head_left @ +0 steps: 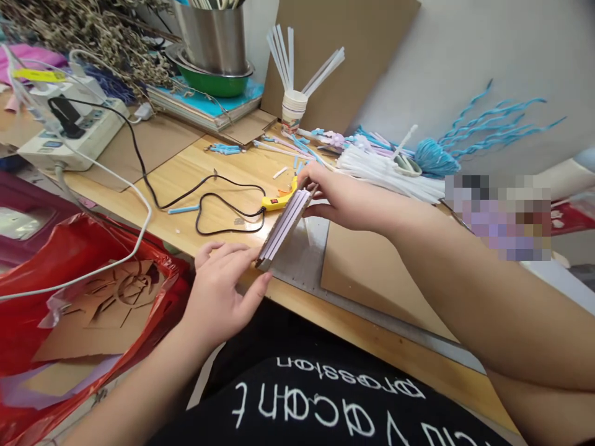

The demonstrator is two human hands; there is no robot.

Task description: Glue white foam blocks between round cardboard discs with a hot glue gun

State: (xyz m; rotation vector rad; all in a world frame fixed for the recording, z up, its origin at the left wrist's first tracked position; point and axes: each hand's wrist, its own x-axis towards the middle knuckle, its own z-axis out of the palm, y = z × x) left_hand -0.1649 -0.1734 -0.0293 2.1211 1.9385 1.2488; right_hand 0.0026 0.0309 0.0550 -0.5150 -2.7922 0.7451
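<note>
A narrow cardboard piece with pale lilac strips [284, 224] along it is held tilted over the table's front edge. My right hand [332, 195] grips its far end between thumb and fingers. At the near end my left hand [225, 285] has its fingers against the edge, with the thumb just below the corner. Right behind the piece lies a yellow hot glue gun [275, 202], its front partly hidden by the piece and my right hand. Its black cord loops over the wood to the left.
A grey cutting mat [297, 267] carries a cardboard sheet [367, 272]. Glue sticks stand in a paper cup [294, 111]. White pipe cleaners [385, 170] lie at the back right. A power strip [74, 139] sits left, above a red bag [162, 310] of cardboard scraps.
</note>
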